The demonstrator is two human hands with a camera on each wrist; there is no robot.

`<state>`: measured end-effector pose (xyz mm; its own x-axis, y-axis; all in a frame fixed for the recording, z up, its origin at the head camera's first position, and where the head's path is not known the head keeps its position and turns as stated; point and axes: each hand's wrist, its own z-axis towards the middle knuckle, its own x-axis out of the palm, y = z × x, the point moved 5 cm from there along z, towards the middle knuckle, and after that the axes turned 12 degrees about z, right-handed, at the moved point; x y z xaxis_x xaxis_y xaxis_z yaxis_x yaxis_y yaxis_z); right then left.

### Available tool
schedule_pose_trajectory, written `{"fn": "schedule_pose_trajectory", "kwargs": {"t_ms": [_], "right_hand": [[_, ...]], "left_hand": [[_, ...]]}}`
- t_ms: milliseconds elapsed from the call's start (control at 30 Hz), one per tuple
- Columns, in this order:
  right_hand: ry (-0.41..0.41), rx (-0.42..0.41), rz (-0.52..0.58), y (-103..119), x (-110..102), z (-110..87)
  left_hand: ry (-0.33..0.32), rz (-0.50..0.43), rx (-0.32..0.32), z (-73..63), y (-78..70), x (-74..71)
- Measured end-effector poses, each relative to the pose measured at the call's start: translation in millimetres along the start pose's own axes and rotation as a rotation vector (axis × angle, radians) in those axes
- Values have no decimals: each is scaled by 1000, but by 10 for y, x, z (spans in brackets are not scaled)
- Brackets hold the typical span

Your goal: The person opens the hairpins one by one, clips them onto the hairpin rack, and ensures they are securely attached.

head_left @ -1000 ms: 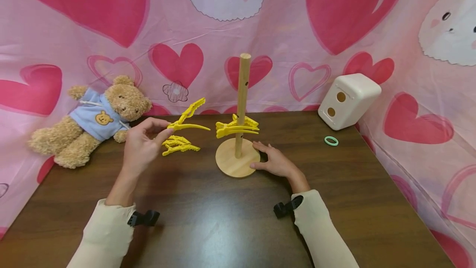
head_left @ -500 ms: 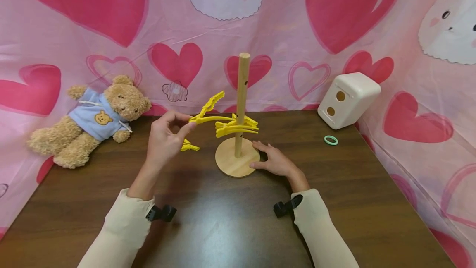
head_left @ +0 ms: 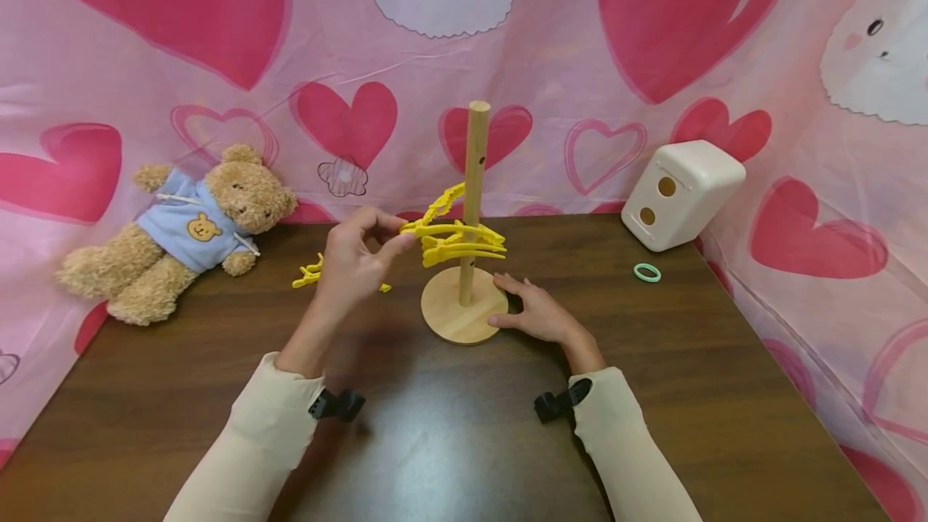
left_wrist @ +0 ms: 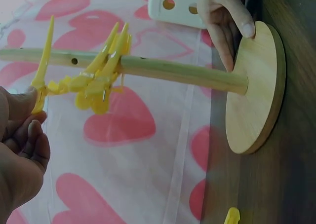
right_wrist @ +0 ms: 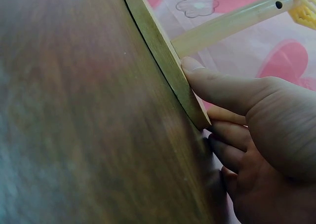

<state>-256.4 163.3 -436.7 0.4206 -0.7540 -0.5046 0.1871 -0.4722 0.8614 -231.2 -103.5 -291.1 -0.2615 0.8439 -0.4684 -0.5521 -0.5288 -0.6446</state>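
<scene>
My left hand [head_left: 355,260] pinches the end of a yellow hair clip [head_left: 428,229] between thumb and fingers. The clip's jaws are spread apart at the wooden pole [head_left: 474,151]; its smooth prong [left_wrist: 45,56] crosses in front of the pole in the left wrist view. Just below it, more yellow clips [head_left: 451,252] are clamped on the pole. My right hand [head_left: 540,312] holds the rim of the stand's round wooden base [head_left: 449,316], with the thumb [right_wrist: 217,88] on its upper edge. Loose yellow clips [head_left: 308,272] on the table are partly hidden by my left hand.
A teddy bear [head_left: 196,224] in a blue hoodie leans at the back left. At the back right stands a white box [head_left: 674,196] with round holes, and a mint-green ring [head_left: 647,272] lies before it. Pink heart-printed cloth [head_left: 565,47] hangs behind the dark table [head_left: 449,425].
My left hand has moved right and slightly up, bringing the spread clip from the left over to the pole. The right hand stays on the base.
</scene>
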Motion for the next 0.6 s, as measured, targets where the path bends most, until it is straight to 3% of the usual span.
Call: {"fn": "schedule_pose_trajectory", "kwargs": {"t_ms": [267, 600], "right_hand": [[6, 12, -5, -19, 5, 8], [6, 7, -5, -9, -1, 0]], "left_hand": [[20, 12, 82, 23, -72, 114], [53, 54, 115, 19, -74, 196]]}}
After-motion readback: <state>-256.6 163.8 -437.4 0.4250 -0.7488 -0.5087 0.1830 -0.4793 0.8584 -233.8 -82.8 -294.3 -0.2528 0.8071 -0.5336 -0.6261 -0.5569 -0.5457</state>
